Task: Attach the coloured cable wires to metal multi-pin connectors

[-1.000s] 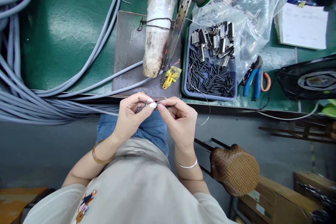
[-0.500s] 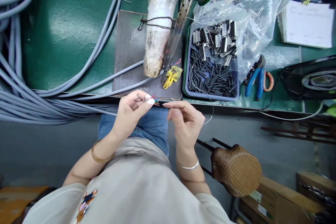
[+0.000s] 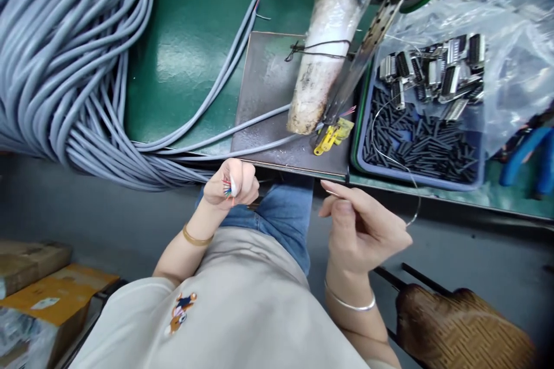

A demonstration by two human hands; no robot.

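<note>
My left hand (image 3: pixel 234 183) is closed around the end of a grey cable, just in front of the table edge. From its grip stick out thin coloured wires (image 3: pixel 227 187), red, blue and orange among them. My right hand (image 3: pixel 366 225) is apart from it on the right, thumb and fingers pinching a thin silvery solder wire (image 3: pixel 392 158). That wire loops from behind the hand up over the blue tray (image 3: pixel 433 183). Between and above the hands, a small yellow metal-like piece (image 3: pixel 331 137) lies on a dark board (image 3: pixel 268 89).
A big bundle of grey cables (image 3: pixel 64 57) covers the left. A plastic-wrapped white tube (image 3: pixel 322 63) and a perforated metal rod (image 3: pixel 376 31) slant over the board. The tray holds metal connectors (image 3: pixel 450 78) and black sleeves (image 3: pixel 428 150). Blue-handled pliers (image 3: pixel 526 153) lie right, a stool (image 3: pixel 463 328) below.
My hands have moved apart. The left has rolled over, with the coloured wire ends now turned toward me instead of to the right. The whole view has shifted left.
</note>
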